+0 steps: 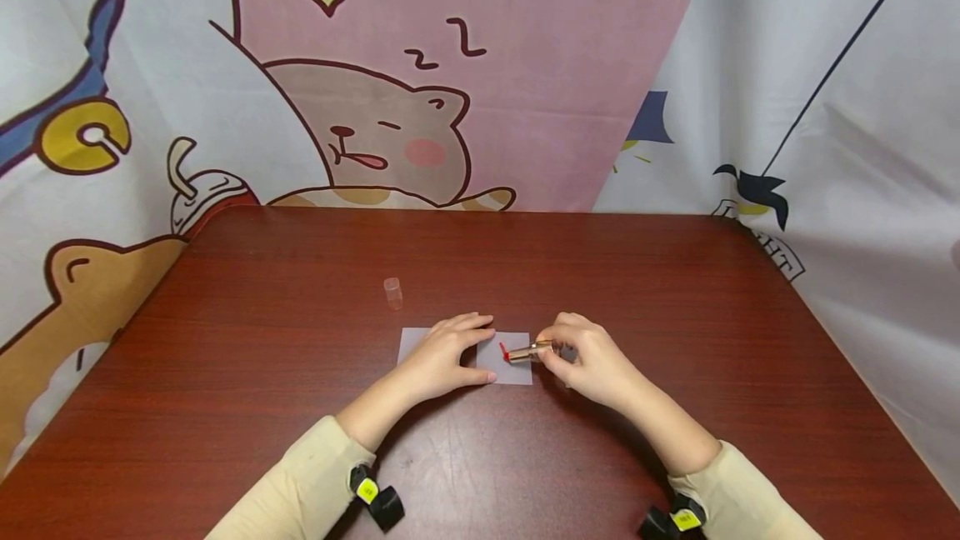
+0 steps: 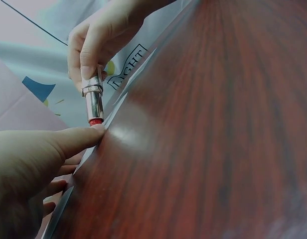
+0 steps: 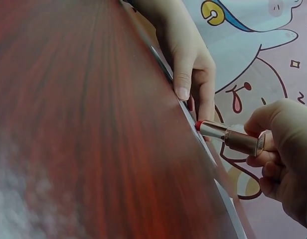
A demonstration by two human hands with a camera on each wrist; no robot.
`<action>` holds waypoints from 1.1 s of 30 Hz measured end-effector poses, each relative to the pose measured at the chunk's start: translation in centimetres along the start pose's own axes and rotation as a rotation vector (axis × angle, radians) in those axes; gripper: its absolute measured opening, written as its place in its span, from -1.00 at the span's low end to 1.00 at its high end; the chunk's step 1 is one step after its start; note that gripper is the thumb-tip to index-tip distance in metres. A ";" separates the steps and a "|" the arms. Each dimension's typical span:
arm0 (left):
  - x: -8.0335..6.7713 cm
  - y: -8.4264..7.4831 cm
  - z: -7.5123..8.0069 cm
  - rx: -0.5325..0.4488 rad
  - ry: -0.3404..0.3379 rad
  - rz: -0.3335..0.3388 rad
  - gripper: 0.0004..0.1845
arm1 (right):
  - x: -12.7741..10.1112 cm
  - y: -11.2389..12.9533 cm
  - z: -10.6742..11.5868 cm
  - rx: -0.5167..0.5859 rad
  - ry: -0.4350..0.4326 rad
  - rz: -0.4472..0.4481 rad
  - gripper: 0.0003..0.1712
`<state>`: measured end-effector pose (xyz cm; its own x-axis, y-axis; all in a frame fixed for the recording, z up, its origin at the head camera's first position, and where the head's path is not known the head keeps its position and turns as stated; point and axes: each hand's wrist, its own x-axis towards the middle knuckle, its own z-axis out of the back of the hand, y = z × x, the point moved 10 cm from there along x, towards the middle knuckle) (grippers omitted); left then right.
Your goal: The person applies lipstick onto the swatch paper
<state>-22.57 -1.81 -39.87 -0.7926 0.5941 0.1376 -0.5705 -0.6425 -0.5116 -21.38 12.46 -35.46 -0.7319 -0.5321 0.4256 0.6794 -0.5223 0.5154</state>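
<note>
Lipstick was what I watched from my station: a small gold tube, pinched near its base by the curled fingers of the right hand, its red tip touching the pale slip of paper that lay flat on the wooden counter. The left hand rested on that paper, fingers fairly straight and pressing it down, thumb close to the red tip. A short red mark showed on the sheet beside the tip. I judged the tube light, rigid and rather slick, best held low on the metal barrel, as it was; the red stick looked soft and liable to smear or snap under a hard press. The paper looked thin and ready to slide. A small clear cap stood farther back, apart from both hands.
</note>
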 end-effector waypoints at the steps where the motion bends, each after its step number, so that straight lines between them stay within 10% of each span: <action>1: 0.0 0.0 0.0 0.001 0.000 0.000 -0.29 | -0.1 -0.2 0.0 0.015 -0.002 -0.012 -0.87; 33: 0.0 0.0 0.1 0.009 -0.017 -0.008 -0.28 | -0.7 -1.0 2.3 0.126 -0.166 -0.062 -0.76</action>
<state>-22.56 -1.88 -39.74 -0.7913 0.5912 0.1559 -0.5788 -0.6423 -0.5024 -21.70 14.84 -34.58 -0.7777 -0.3789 0.5016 0.6285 -0.4573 0.6291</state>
